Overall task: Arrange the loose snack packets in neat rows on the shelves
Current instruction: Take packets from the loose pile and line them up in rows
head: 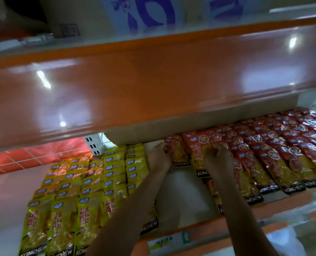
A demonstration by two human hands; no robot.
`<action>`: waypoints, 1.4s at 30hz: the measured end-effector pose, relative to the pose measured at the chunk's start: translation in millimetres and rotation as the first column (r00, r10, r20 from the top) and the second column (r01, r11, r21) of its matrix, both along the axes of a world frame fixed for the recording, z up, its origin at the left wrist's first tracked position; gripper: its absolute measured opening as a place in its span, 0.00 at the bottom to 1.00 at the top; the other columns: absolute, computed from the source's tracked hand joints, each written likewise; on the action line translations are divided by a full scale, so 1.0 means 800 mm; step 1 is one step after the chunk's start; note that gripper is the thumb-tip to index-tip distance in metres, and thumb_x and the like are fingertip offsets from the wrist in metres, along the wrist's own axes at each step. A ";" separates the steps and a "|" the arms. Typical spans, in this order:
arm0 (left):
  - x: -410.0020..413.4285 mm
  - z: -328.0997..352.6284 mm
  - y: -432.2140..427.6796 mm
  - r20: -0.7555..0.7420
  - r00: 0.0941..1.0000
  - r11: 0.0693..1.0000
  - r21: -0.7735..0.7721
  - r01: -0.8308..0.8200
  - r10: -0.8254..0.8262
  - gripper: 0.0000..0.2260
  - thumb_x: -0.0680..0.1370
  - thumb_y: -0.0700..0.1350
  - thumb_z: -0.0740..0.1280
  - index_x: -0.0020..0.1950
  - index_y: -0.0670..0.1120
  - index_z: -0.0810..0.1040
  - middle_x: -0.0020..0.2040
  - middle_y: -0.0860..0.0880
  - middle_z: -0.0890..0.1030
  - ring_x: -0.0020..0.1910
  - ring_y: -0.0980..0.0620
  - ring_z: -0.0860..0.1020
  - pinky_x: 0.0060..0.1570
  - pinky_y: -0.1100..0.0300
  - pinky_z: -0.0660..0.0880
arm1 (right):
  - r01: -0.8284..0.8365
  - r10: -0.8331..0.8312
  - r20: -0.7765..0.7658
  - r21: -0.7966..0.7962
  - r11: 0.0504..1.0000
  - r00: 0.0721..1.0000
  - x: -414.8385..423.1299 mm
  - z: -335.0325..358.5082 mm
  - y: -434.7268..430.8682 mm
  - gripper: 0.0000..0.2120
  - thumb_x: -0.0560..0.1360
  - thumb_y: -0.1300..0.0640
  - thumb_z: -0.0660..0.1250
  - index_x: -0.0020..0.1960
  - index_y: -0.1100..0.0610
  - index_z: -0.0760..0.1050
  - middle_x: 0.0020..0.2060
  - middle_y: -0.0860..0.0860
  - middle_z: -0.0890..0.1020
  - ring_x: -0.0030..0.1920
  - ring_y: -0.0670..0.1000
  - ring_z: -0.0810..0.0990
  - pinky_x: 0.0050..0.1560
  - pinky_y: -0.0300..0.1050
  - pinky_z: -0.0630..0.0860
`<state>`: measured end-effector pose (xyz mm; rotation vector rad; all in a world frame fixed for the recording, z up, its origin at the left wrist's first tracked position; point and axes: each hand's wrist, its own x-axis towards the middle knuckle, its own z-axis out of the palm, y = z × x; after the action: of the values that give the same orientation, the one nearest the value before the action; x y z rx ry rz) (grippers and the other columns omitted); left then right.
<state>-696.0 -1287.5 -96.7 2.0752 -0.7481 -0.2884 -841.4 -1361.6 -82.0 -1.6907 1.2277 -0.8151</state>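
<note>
Yellow snack packets [90, 183] lie in overlapping rows on the left of the lower shelf [183, 198]. Red snack packets [275, 154] lie in overlapping rows on the right. Between the two groups the white shelf floor shows. At the back of that gap my left hand [160, 156] holds the left edge of a red packet [177, 152]. My right hand [218, 159] has its fingers curled on the neighbouring red packet [198, 154]. Another red packet [215, 193] lies partly under my right forearm.
A broad orange shelf front [153, 80] hangs directly above my hands. On the upper shelf stand white and blue packages [149, 13]. The lower shelf's orange front edge carries a price label [164, 242]. Red tiled floor [35, 157] shows at the left.
</note>
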 end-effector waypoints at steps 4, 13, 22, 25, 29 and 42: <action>0.000 -0.007 -0.005 0.135 0.990 0.997 0.067 0.024 -0.033 0.09 0.78 0.43 0.66 0.56 0.43 0.81 0.53 0.42 0.83 0.53 0.44 0.80 0.51 0.54 0.75 | -0.031 0.031 -0.023 0.013 0.999 0.999 0.001 -0.002 -0.004 0.19 0.77 0.59 0.58 0.68 0.58 0.71 0.38 0.51 0.78 0.31 0.47 0.72 0.30 0.39 0.63; 0.003 -0.011 -0.014 0.229 0.972 0.996 0.086 0.025 -0.044 0.09 0.77 0.47 0.68 0.56 0.47 0.81 0.48 0.46 0.84 0.48 0.47 0.81 0.43 0.61 0.69 | -0.068 0.068 -0.058 0.000 0.998 0.996 0.007 -0.001 -0.004 0.16 0.78 0.57 0.58 0.64 0.59 0.72 0.38 0.48 0.75 0.31 0.43 0.71 0.31 0.39 0.64; 0.007 -0.018 -0.017 0.234 0.965 0.986 0.141 0.087 -0.119 0.13 0.76 0.47 0.69 0.60 0.49 0.80 0.49 0.45 0.83 0.49 0.47 0.80 0.49 0.58 0.73 | -0.096 0.091 -0.085 -0.053 0.994 0.992 0.006 0.004 0.002 0.04 0.77 0.60 0.58 0.50 0.52 0.65 0.31 0.45 0.69 0.28 0.42 0.66 0.29 0.36 0.60; 0.000 -0.010 -0.012 0.299 0.950 0.992 0.114 0.058 -0.089 0.15 0.79 0.46 0.66 0.65 0.47 0.77 0.54 0.42 0.79 0.52 0.44 0.78 0.52 0.57 0.71 | -0.082 0.077 -0.084 -0.061 0.995 0.994 0.007 0.007 0.004 0.09 0.78 0.60 0.57 0.57 0.56 0.71 0.32 0.45 0.71 0.28 0.42 0.68 0.29 0.37 0.62; -0.023 0.013 -0.004 -0.011 0.998 0.991 -0.116 0.062 -0.064 0.15 0.80 0.53 0.64 0.61 0.47 0.78 0.51 0.48 0.83 0.51 0.50 0.80 0.50 0.61 0.74 | -0.106 0.103 -0.063 -0.047 0.993 0.993 0.013 0.011 0.008 0.16 0.79 0.60 0.57 0.67 0.58 0.69 0.39 0.49 0.76 0.32 0.44 0.71 0.32 0.39 0.66; -0.012 0.000 0.011 -0.365 0.930 0.978 -0.174 -0.115 0.044 0.13 0.76 0.41 0.70 0.61 0.45 0.78 0.51 0.46 0.84 0.46 0.50 0.83 0.48 0.52 0.82 | -0.214 0.134 -0.265 -0.305 0.928 0.955 0.018 0.013 0.023 0.16 0.79 0.61 0.62 0.66 0.59 0.73 0.60 0.55 0.79 0.60 0.54 0.76 0.57 0.46 0.73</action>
<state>-705.8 -1278.4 -96.3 1.7958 -0.4478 -0.5142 -826.9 -1343.5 -71.8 -2.1934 1.1192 -0.7536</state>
